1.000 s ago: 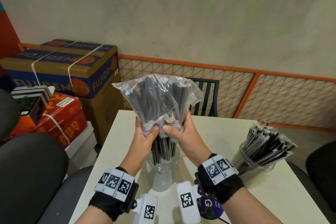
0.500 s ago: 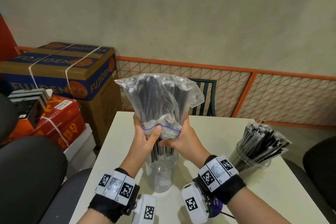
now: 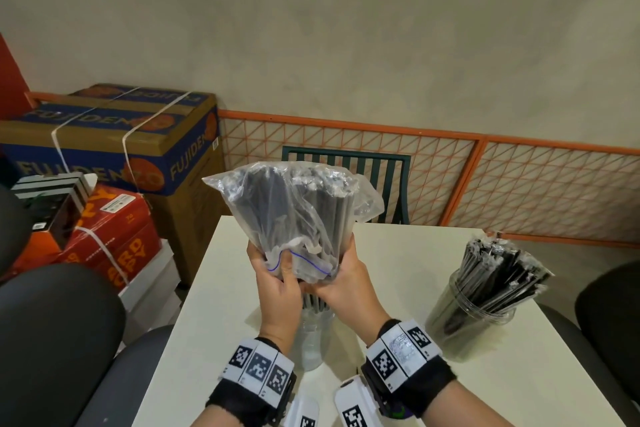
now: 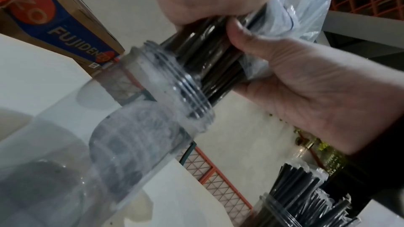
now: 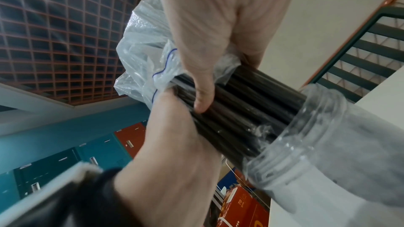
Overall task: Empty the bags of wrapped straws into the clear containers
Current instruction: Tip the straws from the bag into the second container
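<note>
Both hands, left hand (image 3: 277, 282) and right hand (image 3: 348, 282), squeeze a crinkly clear plastic bag (image 3: 298, 208) upside down; glossy black straws (image 4: 210, 61) slide into the ribbed clear jar (image 5: 328, 144) on the white bench (image 3: 398, 263).

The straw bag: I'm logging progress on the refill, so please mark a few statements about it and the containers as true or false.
1. Both hands hold the bag of straws upside down over a clear container. True: left hand and right hand grip it at its open end.
2. The straws' lower ends have already entered the container's mouth. True, as the left wrist view shows.
3. The second container at the right stands empty. False: it is full of wrapped straws.
4. The bag is lying flat on the table. False: it is held up above it.
5. The bag is already empty. False: dark straws still fill it.
</note>
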The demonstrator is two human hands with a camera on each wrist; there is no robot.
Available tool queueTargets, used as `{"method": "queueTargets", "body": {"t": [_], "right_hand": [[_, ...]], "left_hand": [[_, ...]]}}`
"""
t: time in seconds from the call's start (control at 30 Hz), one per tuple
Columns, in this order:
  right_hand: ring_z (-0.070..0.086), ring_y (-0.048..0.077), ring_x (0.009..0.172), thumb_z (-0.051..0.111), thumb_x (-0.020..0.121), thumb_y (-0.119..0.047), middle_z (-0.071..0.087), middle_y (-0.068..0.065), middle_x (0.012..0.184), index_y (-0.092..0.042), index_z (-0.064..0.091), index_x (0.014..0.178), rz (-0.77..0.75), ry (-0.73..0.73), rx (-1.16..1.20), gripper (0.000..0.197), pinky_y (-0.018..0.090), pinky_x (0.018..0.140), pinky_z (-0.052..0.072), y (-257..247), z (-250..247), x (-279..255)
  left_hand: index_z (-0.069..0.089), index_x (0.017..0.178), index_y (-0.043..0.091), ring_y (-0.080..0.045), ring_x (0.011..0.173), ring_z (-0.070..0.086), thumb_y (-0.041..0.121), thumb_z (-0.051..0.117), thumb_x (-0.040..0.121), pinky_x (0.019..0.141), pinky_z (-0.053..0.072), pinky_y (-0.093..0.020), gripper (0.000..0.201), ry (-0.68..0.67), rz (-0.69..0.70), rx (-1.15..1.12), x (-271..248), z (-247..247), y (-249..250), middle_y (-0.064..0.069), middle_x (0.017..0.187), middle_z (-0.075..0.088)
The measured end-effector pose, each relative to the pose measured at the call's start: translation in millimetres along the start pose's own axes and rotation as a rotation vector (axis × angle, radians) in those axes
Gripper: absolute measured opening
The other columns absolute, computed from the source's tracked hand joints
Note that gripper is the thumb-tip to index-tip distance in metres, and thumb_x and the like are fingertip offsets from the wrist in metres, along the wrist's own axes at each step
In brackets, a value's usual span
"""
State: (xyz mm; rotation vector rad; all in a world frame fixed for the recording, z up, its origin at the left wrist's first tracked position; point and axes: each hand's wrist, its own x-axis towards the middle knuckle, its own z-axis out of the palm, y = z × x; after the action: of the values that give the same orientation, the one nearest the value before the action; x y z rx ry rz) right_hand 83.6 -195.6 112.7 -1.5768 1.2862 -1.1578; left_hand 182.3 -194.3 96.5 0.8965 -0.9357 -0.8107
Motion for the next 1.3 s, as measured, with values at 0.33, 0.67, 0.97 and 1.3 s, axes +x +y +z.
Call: {"method": "queueTargets", "body": {"t": [0.33, 0.67, 0.97, 1.3], "right_hand": [[0.06, 0.003, 0.109, 0.085, 0.062, -0.006, 0.061, -0.018, 0.11, -0.042, 0.032, 0.118, 0.032, 0.005, 0.09, 0.085, 0.02, 0.095, 0.049, 14.3, -6.8, -2.7], [0.051, -0.022, 0.105, 0.085, 0.051, -0.021, 0.048, -0.025, 0.12, -0.033, 0.02, 0.13, 0.103, -0.119, 0.181, 0.103, 0.002, 0.085, 0.042, 26.1, -29.2, 2.7], [0.051, -0.01, 0.111, 0.085, 0.061, -0.006, 0.05, -0.024, 0.12, -0.035, 0.017, 0.136, 0.115, -0.163, 0.102, 0.105, 0.019, 0.102, 0.04, 27.7, -32.5, 6.6], [0.055, 0.002, 0.114, 0.081, 0.066, -0.001, 0.053, -0.022, 0.113, -0.036, 0.02, 0.129, 0.138, -0.19, 0.037, 0.095, 0.012, 0.088, 0.046, 31.0, -30.2, -6.2]], "left_hand": [[0.025, 0.133, 0.025, 0.022, 0.109, 0.046, 0.039, 0.041, 0.083, 0.093, 0.039, -0.005, 0.054, -0.009, 0.089, -0.007, -4.4, 10.5, -6.5, 0.011, 0.127, 0.043], [0.025, 0.136, 0.053, -0.002, 0.13, 0.044, 0.033, 0.058, 0.082, 0.108, 0.034, -0.028, 0.066, -0.69, -0.328, 0.139, 31.5, -38.7, -2.0, 0.021, 0.141, 0.045], [0.017, 0.124, 0.058, 0.02, 0.111, 0.048, 0.007, 0.055, 0.091, 0.086, 0.039, 0.001, 0.072, -0.688, -0.205, 0.421, 28.3, -46.6, 12.4, 0.026, 0.127, 0.046], [0.024, 0.125, 0.056, 0.011, 0.116, 0.05, 0.004, 0.06, 0.087, 0.097, 0.044, -0.014, 0.073, -0.556, -0.206, 0.421, 1.2, -46.3, -2.1, 0.026, 0.126, 0.049]]}}
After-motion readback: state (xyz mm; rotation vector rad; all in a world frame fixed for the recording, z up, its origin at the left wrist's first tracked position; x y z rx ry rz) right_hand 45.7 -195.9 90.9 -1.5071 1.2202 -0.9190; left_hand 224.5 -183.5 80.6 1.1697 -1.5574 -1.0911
